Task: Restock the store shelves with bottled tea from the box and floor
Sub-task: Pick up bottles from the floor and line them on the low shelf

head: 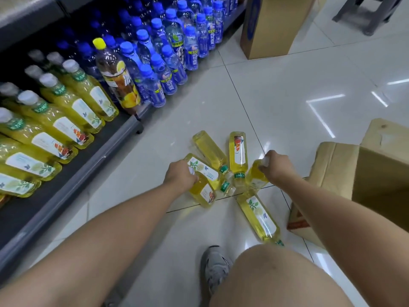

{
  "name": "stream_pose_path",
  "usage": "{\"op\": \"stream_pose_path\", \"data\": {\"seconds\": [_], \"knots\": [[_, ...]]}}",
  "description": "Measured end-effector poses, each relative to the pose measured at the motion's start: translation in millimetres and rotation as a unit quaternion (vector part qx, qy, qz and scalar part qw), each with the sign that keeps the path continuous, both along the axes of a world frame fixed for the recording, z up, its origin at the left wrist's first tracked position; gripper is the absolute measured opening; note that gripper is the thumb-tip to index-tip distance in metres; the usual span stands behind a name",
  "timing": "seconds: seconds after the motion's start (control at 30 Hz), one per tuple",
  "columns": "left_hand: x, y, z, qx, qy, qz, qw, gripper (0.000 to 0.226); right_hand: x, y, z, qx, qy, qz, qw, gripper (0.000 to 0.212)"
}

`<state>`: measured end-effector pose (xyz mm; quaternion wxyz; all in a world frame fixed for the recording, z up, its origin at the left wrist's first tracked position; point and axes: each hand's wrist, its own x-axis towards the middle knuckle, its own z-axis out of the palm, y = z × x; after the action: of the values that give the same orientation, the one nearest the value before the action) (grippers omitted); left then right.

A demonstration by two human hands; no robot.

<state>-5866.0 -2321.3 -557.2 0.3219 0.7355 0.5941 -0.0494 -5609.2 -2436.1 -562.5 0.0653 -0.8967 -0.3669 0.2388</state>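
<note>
Yellow tea bottles (238, 151) — green neck bands — lie fanned on the floor (276, 96) beside the open cardboard box (332, 165).

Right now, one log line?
left hand: grips tea bottle | right hand: grips second bottle by cap | floor: more bottles lying | box: open

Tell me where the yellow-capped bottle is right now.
In the head view it is at upper left: the yellow-capped bottle stands at the front edge of the shelf, between the yellow tea bottles on its left and the blue-capped bottles on its right.
</note>
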Motion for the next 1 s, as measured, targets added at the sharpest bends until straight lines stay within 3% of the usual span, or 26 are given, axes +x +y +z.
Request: {"op": "stream_pose_path", "data": {"seconds": [0.17, 0.33, 0.53, 0.8, 1.0], "knots": [[-33.9, -13.2, 15.2, 0.030, -0.017, -0.004, 0.999, 0.023, -23.8, 1.8, 35.9, 0.005, -0.027, 0.038, 0.999, 0.035], [-82.6, -3.6, 69.9, 0.064, -0.052, 0.009, 0.997, 0.007, -68.6, 20.8, 99.0, 0.034, -0.041, 0.068, 0.996, 0.039], [-165.8, 10.2, 126.9, 0.136, -0.075, 0.067, 0.986, 0.019, -165.3, 65.8, 152.8, 0.124, -0.016, 0.154, 0.980, 0.032], [-259.6, 48.3, 148.6, 0.248, -0.134, 0.176, 0.943, 0.018, -300.4, 146.4, 161.5, 0.273, 0.059, 0.203, 0.939, 0.032], [-289.2, 116.7, 145.2, 0.283, -0.141, 0.236, 0.919, 0.015, -336.0, 237.6, 160.0, 0.261, 0.010, 0.323, 0.910, 0.038]]}}
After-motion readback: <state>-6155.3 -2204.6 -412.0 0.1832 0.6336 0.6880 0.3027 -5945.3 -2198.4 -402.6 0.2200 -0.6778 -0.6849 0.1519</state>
